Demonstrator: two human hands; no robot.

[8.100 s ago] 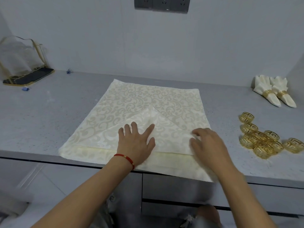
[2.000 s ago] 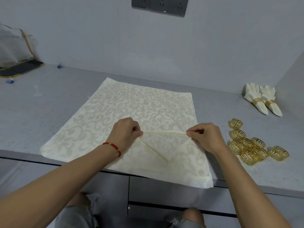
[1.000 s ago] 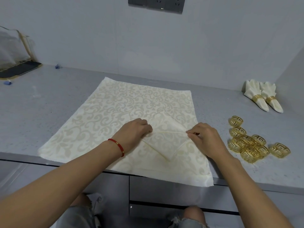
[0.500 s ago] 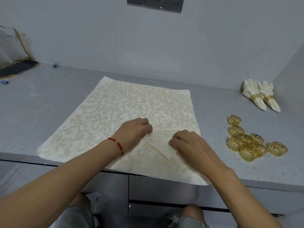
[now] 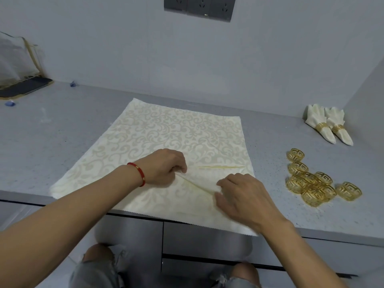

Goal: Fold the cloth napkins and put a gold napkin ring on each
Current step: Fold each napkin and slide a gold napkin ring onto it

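Note:
A cream napkin (image 5: 166,134) with a pale scroll pattern lies spread on the grey counter (image 5: 62,129), its near edge hanging over the front. A small triangular flap is folded over near its middle. My left hand (image 5: 166,167), with a red bracelet at the wrist, pinches the flap's left end. My right hand (image 5: 239,194) pinches the flap's lower point. Several gold napkin rings (image 5: 311,181) lie in a loose pile to the right. Two folded napkins (image 5: 328,123) with gold rings on them lie at the back right.
A clear bag and a dark flat tray (image 5: 25,86) stand at the far left by the wall. A dark socket panel (image 5: 199,7) is on the wall above. A side wall closes the counter at the right. Drawer fronts run below the counter edge.
My right hand has let go of the flap's right end and moved left and nearer, onto the flap's lower point. My left hand has stayed on the left end.

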